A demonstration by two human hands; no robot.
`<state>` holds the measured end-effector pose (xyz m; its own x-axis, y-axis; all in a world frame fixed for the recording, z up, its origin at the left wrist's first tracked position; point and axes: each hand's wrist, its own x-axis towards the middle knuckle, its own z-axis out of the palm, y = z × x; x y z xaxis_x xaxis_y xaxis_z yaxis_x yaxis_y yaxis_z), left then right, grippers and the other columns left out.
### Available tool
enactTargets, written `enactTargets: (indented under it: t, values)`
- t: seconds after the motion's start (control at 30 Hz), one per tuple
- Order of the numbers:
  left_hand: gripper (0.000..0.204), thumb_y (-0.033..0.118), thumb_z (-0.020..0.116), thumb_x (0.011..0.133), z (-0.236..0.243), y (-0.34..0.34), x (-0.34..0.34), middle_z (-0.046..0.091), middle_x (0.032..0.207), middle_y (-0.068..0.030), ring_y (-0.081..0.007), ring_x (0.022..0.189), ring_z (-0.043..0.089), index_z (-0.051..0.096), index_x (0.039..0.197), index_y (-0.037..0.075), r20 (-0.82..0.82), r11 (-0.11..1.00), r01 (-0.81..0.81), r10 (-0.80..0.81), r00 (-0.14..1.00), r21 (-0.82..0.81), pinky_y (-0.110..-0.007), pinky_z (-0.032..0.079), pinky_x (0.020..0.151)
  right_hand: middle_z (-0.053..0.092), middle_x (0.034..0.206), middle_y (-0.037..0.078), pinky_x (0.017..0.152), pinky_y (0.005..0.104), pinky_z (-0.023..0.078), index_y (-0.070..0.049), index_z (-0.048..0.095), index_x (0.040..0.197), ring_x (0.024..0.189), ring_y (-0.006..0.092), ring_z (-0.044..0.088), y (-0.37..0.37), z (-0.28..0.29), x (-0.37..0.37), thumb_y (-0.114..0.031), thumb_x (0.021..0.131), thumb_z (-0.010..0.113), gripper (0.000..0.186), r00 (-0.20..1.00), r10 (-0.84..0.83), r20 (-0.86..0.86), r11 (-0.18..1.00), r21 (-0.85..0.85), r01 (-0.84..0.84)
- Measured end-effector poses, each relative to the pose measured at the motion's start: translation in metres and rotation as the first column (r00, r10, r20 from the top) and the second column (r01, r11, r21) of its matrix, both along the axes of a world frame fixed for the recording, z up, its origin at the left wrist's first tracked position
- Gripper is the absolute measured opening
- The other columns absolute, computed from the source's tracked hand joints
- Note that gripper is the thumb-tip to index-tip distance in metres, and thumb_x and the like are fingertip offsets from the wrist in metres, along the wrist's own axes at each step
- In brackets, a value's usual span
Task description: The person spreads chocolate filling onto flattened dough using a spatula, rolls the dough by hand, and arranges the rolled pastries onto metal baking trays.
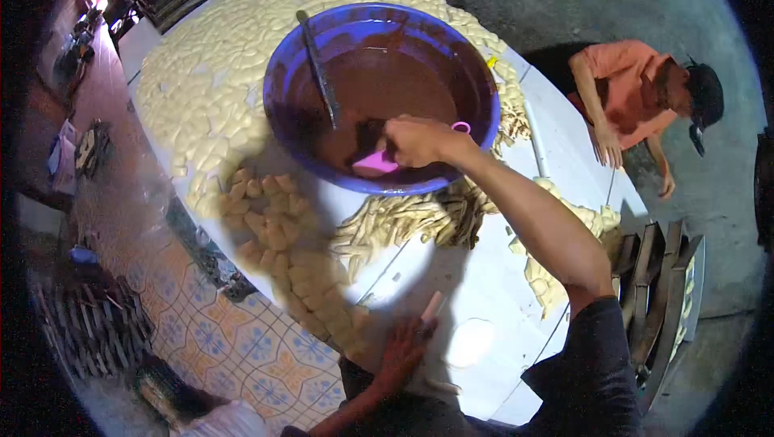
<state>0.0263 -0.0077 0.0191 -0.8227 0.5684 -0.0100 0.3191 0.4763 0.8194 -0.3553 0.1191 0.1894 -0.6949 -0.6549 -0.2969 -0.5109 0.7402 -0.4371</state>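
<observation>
My right hand (423,143) is closed around a pink plastic scoop (376,164) over the near side of a large blue-purple basin (278,143). The scoop's looped end shows behind my wrist, and my fingers hide its middle. Brown, chocolate-coloured liquid (395,78) fills much of the basin. A long dark stirring stick (318,66) leans inside it against the far left rim. My left hand (403,352), mostly in shadow, rests with fingers stretched on the white table (476,292) near its front edge, holding nothing visible.
Many pale dough pieces (201,90) cover the table's left and far parts. Thin dough strips (411,219) lie before the basin. A white rod (535,139) lies to its right. Stacked trays (657,284) stand at right. A person in orange (629,82) leans at the table's right edge.
</observation>
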Motion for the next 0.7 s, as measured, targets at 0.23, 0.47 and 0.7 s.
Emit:
enactTargets:
  t: [0.23, 0.47, 0.7]
  values:
    - [0.086, 0.001, 0.06, 0.081, -0.002, 0.0, 0.01, 0.04, 0.142, -0.0258, -0.0486, 0.124, 0.044, 0.032, 0.16, 0.022, -0.054, 0.979, 0.058, -0.07, 0.996, -0.196, -0.059, 0.042, 0.104, 0.066, 0.069, 0.007, 0.057, 0.0348, 0.048, 0.0, 0.073, 0.102, 0.06, 0.0137, 0.058, 0.054, 0.065, 0.029, -0.017, 0.089, 0.068, 0.023, 0.953, 0.064, 0.297, 0.982, -0.189, -0.007]
    - [0.049, 0.003, 0.06, 0.087, -0.016, -0.023, 0.005, 0.054, 0.12, -0.0226, -0.0431, 0.114, 0.051, 0.061, 0.136, 0.007, -0.195, 0.96, -0.252, 0.271, 0.942, 0.121, -0.055, 0.044, 0.097, 0.068, 0.074, 0.002, 0.056, 0.0285, 0.048, -0.002, 0.073, 0.114, 0.062, 0.0099, 0.059, 0.147, 0.062, 0.207, -0.009, 0.093, 0.07, 0.022, 0.806, -0.098, 0.584, 0.955, -0.172, 0.241]
    - [0.058, -0.004, 0.063, 0.087, 0.006, -0.002, 0.0, 0.046, 0.127, -0.0203, -0.0371, 0.119, 0.045, 0.054, 0.143, 0.007, -0.311, 0.981, -0.184, 0.154, 0.938, -0.069, -0.046, 0.041, 0.101, 0.06, 0.127, 0.018, 0.087, 0.0443, 0.054, -0.018, 0.064, 0.135, 0.1, 0.0359, 0.066, 0.148, -0.078, 0.478, -0.004, 0.088, 0.068, 0.05, 0.866, -0.498, -0.053, 0.852, -0.216, 0.477]
